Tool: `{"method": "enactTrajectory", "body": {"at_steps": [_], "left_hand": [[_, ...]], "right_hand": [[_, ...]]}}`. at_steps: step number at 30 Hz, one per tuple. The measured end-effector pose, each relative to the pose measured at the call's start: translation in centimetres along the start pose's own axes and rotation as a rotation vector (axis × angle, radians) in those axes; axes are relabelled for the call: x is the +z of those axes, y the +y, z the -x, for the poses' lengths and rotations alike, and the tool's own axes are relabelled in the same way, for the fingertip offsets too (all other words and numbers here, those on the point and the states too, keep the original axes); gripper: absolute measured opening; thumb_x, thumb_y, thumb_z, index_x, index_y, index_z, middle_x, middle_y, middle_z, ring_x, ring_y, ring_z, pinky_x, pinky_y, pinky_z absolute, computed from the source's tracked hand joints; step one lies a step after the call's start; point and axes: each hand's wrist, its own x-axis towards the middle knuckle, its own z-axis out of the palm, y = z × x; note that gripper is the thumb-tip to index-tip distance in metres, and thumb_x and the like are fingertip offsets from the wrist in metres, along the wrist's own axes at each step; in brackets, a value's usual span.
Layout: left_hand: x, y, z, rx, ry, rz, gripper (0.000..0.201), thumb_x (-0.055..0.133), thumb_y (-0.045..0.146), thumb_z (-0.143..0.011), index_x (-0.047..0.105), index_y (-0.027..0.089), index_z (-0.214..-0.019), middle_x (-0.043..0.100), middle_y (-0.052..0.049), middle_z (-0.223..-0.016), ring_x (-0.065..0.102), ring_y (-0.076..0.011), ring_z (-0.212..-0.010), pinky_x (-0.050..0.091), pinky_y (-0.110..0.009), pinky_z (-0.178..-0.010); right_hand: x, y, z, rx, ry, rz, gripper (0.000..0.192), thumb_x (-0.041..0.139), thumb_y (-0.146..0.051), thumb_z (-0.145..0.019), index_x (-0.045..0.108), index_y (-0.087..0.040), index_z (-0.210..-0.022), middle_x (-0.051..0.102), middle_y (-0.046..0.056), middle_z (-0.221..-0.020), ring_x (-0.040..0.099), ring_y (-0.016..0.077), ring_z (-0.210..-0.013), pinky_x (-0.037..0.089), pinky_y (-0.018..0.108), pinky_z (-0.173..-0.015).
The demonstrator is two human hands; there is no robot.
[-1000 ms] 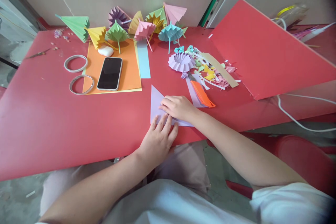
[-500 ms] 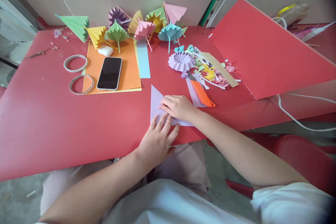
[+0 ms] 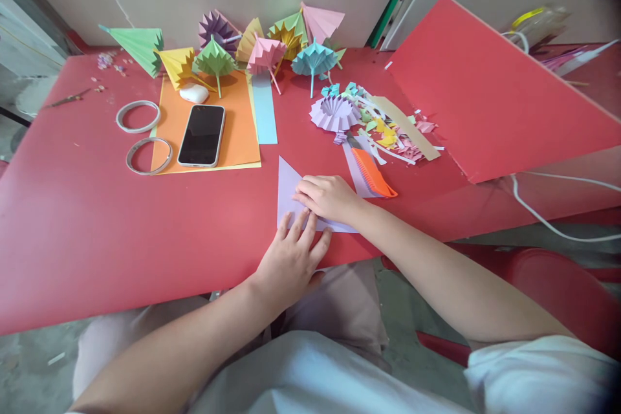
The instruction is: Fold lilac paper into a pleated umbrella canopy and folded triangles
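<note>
Both hands are pressing flat and open, left hand [image 3: 291, 257] and right hand [image 3: 326, 197], pinning the lilac paper [image 3: 289, 191] against the tabletop [image 3: 121, 233] to keep its fold from shifting

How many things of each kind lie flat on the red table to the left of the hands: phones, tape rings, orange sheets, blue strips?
Phone: 1
Tape rings: 2
Orange sheet: 1
Blue strip: 1
Total: 5
</note>
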Motion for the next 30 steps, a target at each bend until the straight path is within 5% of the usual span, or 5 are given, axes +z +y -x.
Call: {"method": "enactTrajectory", "body": {"at_steps": [30], "left_hand": [[0.06, -0.04, -0.03, 0.004, 0.006, 0.005, 0.066, 0.051, 0.051, -0.081, 0.036, 0.012, -0.133, 0.039, -0.023, -0.138, 0.033, -0.0361, -0.129, 0.025, -0.052, -0.103]], "right_hand": [[0.09, 0.09, -0.07, -0.022, 0.016, 0.041, 0.026, 0.046, -0.032, -0.089, 0.060, -0.016, -0.073, 0.063, 0.002, -0.070, 0.056, 0.0124, -0.062, 0.024, 0.025, -0.049]]}}
